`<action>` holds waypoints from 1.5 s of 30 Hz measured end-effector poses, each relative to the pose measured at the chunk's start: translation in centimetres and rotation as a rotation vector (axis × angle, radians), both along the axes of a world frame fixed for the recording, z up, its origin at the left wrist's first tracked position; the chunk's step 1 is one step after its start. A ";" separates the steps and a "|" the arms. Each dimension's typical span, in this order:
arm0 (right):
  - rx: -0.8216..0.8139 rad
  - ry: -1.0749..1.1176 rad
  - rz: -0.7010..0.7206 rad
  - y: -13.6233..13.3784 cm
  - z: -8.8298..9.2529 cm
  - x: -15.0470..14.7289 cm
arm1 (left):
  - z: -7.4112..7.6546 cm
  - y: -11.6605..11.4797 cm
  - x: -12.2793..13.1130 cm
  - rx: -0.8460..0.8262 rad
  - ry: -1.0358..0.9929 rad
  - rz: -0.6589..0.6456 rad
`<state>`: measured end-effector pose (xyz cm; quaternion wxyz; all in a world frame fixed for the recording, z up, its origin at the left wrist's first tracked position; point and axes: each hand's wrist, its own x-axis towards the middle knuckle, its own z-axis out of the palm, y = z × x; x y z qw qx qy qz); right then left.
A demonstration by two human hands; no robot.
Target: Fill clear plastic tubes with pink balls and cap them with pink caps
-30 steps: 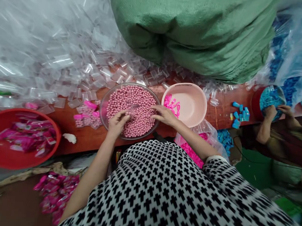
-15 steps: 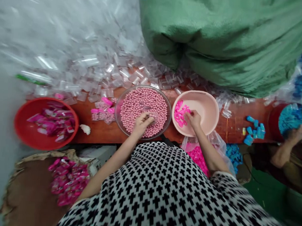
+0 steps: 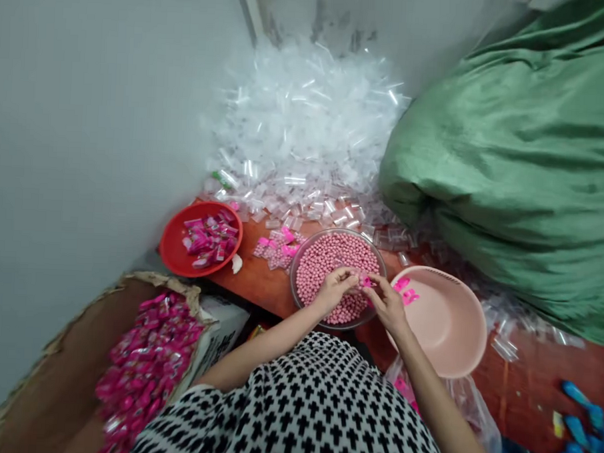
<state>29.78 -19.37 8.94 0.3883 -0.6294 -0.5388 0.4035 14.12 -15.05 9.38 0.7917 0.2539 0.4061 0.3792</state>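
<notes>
Both my hands meet over a bowl (image 3: 293, 286) of round pink beads (image 3: 320, 262). Pinched in my left hand (image 3: 333, 291) is a small clear plastic tube, mostly hidden by the fingers. My right hand (image 3: 389, 304) closes on a bright pink plastic cap (image 3: 366, 281), held against the tube's end. Whether the cap is seated on it I cannot tell. To the right, a pale pink basin (image 3: 448, 326) holds a few more pink caps (image 3: 406, 292). Left of the bowl lie several bead-filled tubes with pink caps (image 3: 278, 249).
A red basin (image 3: 168, 254) of pink wrapped pieces stands at the left. Below it, a cardboard box (image 3: 50, 369) holds more. Clear tubes (image 3: 306, 133) are heaped at the back beside a large green sack (image 3: 509, 182). Blue pieces (image 3: 581, 426) lie at the right.
My right hand has left the basin with a pink cap and joined my left hand, which has lifted the tube above the beads. The view has turned left.
</notes>
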 end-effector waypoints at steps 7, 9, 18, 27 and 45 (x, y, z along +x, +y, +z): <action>0.142 -0.221 0.173 1.9 2.1 0.5 | -0.4 0.6 -2.5 0.225 0.112 -0.090; 0.199 -0.225 0.181 2.5 2.9 0.4 | -0.7 0.8 -3.3 0.379 0.234 -0.108; 0.310 -0.350 0.423 3.4 2.8 -1.5 | -1.9 0.8 -5.0 0.719 0.530 -0.153; 0.363 -0.524 0.484 1.9 2.2 -1.6 | -2.0 1.0 -5.6 0.753 0.481 -0.228; -0.341 0.638 0.066 2.5 2.3 -0.7 | -2.9 0.5 -4.2 0.269 0.271 0.045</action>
